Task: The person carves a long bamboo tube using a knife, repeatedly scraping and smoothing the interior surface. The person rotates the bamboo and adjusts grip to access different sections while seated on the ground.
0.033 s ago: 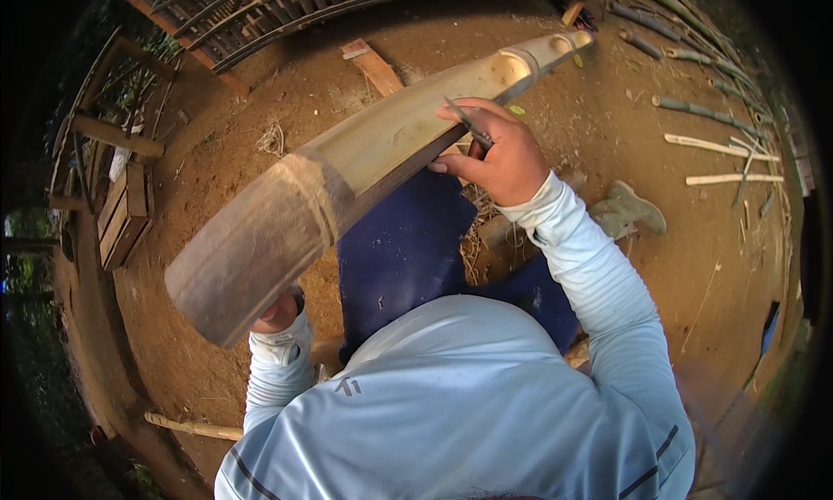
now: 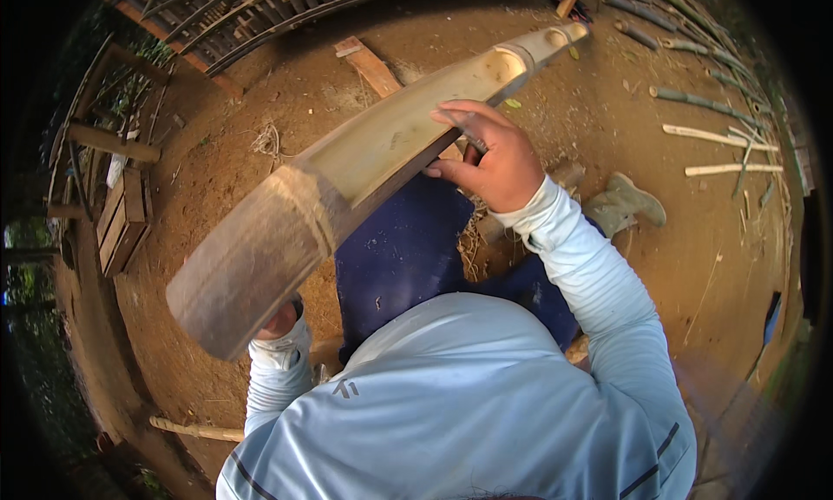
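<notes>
A wooden crate (image 2: 121,222) is standing at the far left on the dirt ground (image 2: 260,179). My left hand (image 2: 279,320) is supporting the near end of the split bamboo culm (image 2: 347,183) from beneath; its fingers are hidden, so I cannot tell their grip. The culm is slanting from near left to far right above my lap. My right hand (image 2: 490,157) is gripping a thin blade (image 2: 468,135), fingers curled narrow, against the culm's right edge. Cut bamboo poles (image 2: 720,140) are lying far right.
</notes>
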The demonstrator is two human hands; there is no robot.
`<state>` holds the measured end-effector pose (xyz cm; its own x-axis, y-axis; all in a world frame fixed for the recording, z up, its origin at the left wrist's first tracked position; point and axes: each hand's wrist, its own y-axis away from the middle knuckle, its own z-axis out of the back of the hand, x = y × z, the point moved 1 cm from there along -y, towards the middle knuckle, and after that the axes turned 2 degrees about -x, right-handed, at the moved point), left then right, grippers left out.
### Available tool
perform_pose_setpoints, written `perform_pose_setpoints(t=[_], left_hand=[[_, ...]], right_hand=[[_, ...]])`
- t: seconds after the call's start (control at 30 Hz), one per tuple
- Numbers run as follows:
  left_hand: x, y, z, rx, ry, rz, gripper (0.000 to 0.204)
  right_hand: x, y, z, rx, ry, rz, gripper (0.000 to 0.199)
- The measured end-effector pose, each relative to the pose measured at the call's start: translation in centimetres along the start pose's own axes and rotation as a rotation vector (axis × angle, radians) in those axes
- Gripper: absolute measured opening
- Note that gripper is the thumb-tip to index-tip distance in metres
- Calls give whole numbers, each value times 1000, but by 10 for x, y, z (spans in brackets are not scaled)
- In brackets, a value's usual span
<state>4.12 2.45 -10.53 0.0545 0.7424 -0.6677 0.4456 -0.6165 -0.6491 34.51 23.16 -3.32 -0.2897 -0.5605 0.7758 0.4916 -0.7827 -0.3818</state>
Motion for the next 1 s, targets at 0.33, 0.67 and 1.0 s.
perform_pose_setpoints(t=[0.33, 0.67, 1.0], left_hand=[[9, 17, 19, 8, 73, 34, 92], [11, 22, -1, -32, -123, -87, 102], [9, 31, 3, 36, 456, 14, 93]], right_hand=[[3, 59, -49, -44, 108, 293, 66], [-93, 37, -20, -265, 334, 208, 77], [-146, 18, 18, -206, 349, -154, 70]])
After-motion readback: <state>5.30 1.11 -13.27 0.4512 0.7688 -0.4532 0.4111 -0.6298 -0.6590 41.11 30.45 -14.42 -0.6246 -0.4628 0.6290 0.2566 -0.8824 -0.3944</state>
